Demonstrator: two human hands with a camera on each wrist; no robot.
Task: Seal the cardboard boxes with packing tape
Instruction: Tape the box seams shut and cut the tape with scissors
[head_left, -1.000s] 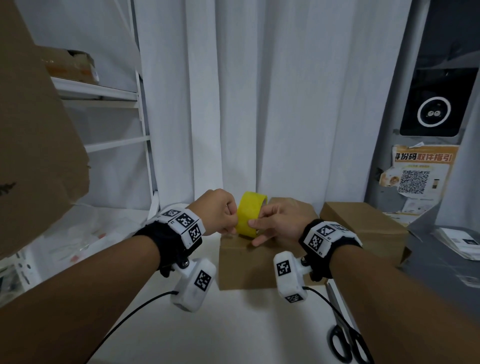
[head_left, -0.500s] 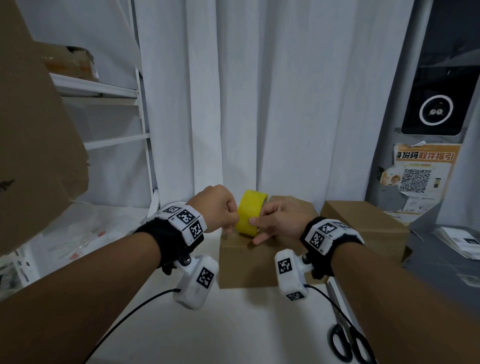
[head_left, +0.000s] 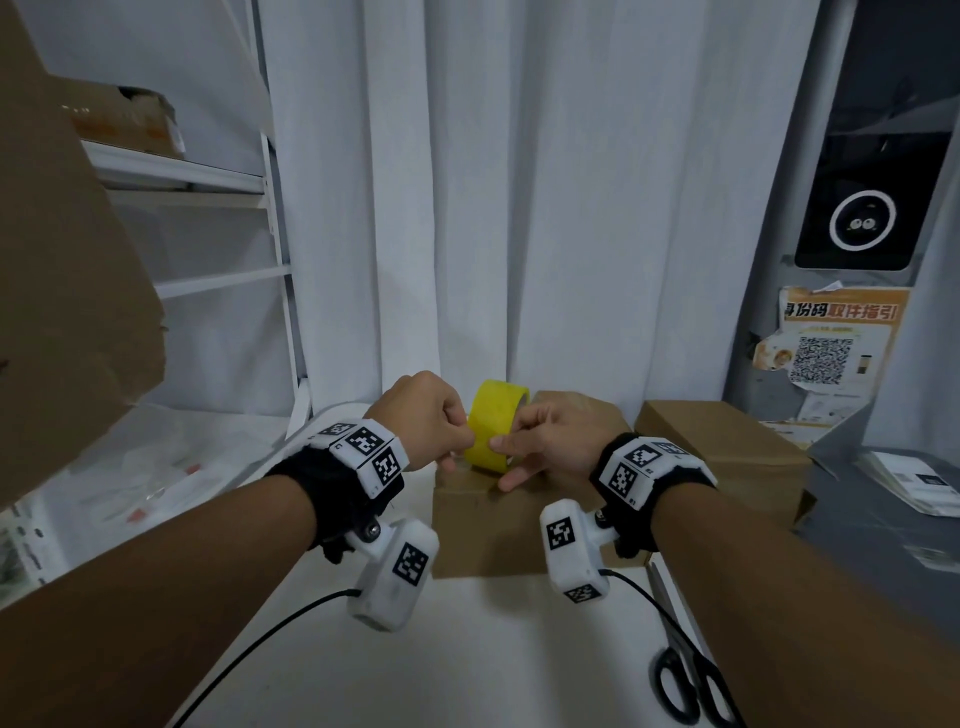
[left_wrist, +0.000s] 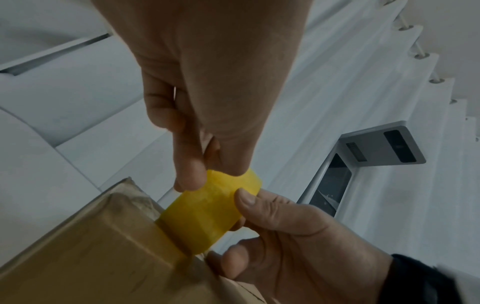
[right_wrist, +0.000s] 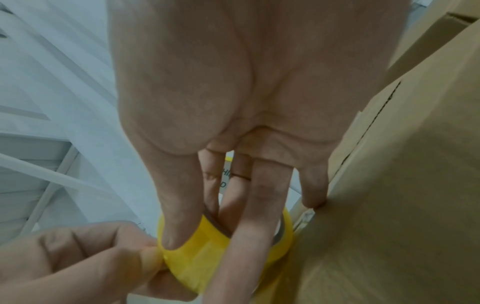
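Straight ahead in the head view, a yellow roll of packing tape (head_left: 496, 427) stands on edge on the near top edge of a closed cardboard box (head_left: 485, 525), its open core facing right and slightly away, so its axis runs roughly left to right. The left hand (head_left: 423, 418) is curled, its fingertips pinching at the roll's left face. The right hand (head_left: 553, 439) holds the roll from the right, thumb on the yellow outer band. A second cardboard box (head_left: 727, 447) sits just to the right of the first, both on a white table (head_left: 467, 665). Black scissors (head_left: 688, 686) lie near the table's right edge, and a white curtain (head_left: 519, 182) hangs behind.

From the left wrist, the tape is translucent yellow with a smooth, slightly cloudy surface (no print shows on the outside). The left thumb and forefinger pinch the upper edge of the roll (left_wrist: 207, 207); the right thumb presses its side. The roll touches the box corner (left_wrist: 103, 257).

From the right wrist, the right hand's fingers reach through the roll's core (right_wrist: 226, 246), thumb outside on the band, little finger resting against the box's side (right_wrist: 402, 205). The left fingertips (right_wrist: 150, 261) pinch the roll's outer wrap.
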